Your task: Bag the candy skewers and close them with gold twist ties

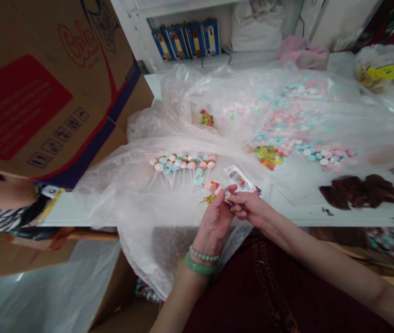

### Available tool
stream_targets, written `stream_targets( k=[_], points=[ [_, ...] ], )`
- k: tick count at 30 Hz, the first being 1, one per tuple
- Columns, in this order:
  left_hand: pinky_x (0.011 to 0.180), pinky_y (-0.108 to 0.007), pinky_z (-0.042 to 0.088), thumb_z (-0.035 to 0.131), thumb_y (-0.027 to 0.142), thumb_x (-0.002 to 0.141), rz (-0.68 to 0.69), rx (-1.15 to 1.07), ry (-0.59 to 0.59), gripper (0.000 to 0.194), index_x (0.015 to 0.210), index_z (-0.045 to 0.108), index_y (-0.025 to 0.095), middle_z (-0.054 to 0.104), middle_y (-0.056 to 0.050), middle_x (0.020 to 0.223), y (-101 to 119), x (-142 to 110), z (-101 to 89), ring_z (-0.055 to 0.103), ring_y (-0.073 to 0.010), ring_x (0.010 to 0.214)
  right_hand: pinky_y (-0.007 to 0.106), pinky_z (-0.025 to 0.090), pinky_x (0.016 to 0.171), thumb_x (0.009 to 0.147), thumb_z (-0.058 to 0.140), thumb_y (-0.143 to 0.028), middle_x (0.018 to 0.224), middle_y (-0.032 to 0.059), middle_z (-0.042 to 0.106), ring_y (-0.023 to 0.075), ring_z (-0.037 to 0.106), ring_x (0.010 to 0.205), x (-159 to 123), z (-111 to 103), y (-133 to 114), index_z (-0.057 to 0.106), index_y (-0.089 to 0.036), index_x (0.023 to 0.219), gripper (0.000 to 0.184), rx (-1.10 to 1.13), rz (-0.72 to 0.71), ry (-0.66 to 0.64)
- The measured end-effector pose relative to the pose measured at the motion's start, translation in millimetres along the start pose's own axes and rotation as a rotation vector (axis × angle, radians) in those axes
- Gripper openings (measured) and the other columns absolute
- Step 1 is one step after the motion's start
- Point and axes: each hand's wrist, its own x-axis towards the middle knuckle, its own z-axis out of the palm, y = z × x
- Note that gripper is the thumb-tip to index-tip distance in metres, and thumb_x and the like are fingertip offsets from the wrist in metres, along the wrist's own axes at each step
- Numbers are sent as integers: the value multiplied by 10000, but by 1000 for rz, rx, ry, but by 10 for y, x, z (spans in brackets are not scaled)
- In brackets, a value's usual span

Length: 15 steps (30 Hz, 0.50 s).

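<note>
At the front edge of the table [301,210], the left hand [216,215] and right hand [251,206] meet over a small wrapped piece [227,196]. Left grip: thumb and fingers closed on the piece. Right grip: thumb and forefinger pinched together at its right side, remaining fingers curled. The piece is partly hidden by the fingers. A beaded bracelet [204,254] and a green bangle [200,265] encircle the left wrist.

Just left of the piece lie a pastel candy stack [211,185] and gold ties [208,199]. Directly behind the hands lies a printed packet [240,178]. Farther left, candy sticks [179,163] form a row, candies toward the shelf [252,58], white sticks toward the person.

Clear plastic sheeting [120,180] spreads across the table and hangs over its front edge. Right of the packet are green, yellow and orange candies [269,156], with loose pastel candies [283,118] behind them. Dark brown fabric [363,190] lies at right. A cardboard box [44,92] stands at left; beneath it, a co-worker's forearm [18,193] is partly visible.
</note>
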Motion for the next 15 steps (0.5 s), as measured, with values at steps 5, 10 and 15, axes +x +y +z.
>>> stream_targets(
  k=[5,10,15],
  points=[
    [717,-286,492,760,406,680,174,50,127,295,706,670,126,665,-55,830,-61,-7,-59,610,-150,751,162,131,363,662,653,-278,432,-121,338,32,209,347,-112,-16,-26,469,-197,752,220,-50,97,-73],
    [661,-280,484,797,319,632,317,170,87,308,829,701,104,681,-67,777,-38,-12,23,612,-154,671,172,197,359,714,619,-342,454,-77,436,52,330,378,-158,81,-64,590,-155,824,219,-299,-160,84],
    [520,-275,457,733,352,714,195,77,-20,344,944,683,100,636,-39,661,1,-28,0,569,-140,523,181,203,359,693,610,-359,452,-77,421,52,325,376,-102,170,-37,560,-166,706,200,-287,-208,131]
  ],
)
